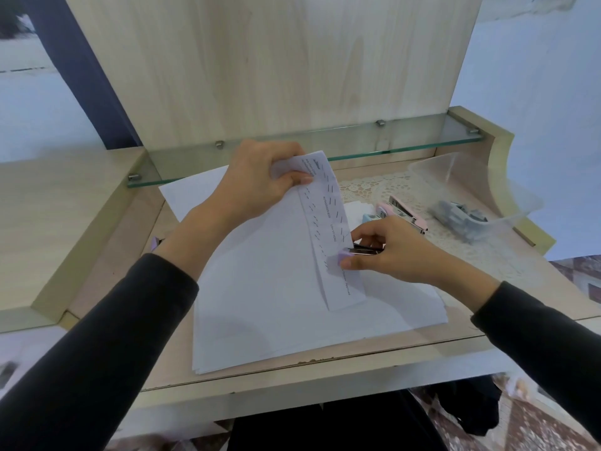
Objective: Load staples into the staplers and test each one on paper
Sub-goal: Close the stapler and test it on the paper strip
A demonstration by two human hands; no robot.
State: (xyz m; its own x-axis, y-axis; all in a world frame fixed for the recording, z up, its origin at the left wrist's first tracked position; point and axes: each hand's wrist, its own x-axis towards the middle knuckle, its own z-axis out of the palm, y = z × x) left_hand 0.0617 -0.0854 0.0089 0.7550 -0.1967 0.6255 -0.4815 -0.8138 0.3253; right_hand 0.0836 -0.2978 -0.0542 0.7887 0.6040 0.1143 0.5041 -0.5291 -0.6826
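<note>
Head view: your left hand pinches the top end of the folded paper strip, thumb and fingers curled round it, lifting it off the paper stack. Your right hand is wrapped round the lilac stapler. Its mouth sits over the strip's right edge, well below the left-hand pinch.

Progress: the strip carries rows of staples btwn your two grips, so testing looks well under way. I'd judge the lilac one is loaded and being tested now. The pink stapler and pale blue stapler lie just beyond your right-hand grip. Can't tell if they're loaded or tested yet. Grey staple boxes sit in the clear tub, further out past those.

Hard to see: your fingers cover most of the lilac stapler, so can't tell if it's pressed fully down. The blue stapler is mostly hidden behind your right hand. A small purple item by your left wrist is half hidden, maybe another stapler.
</note>
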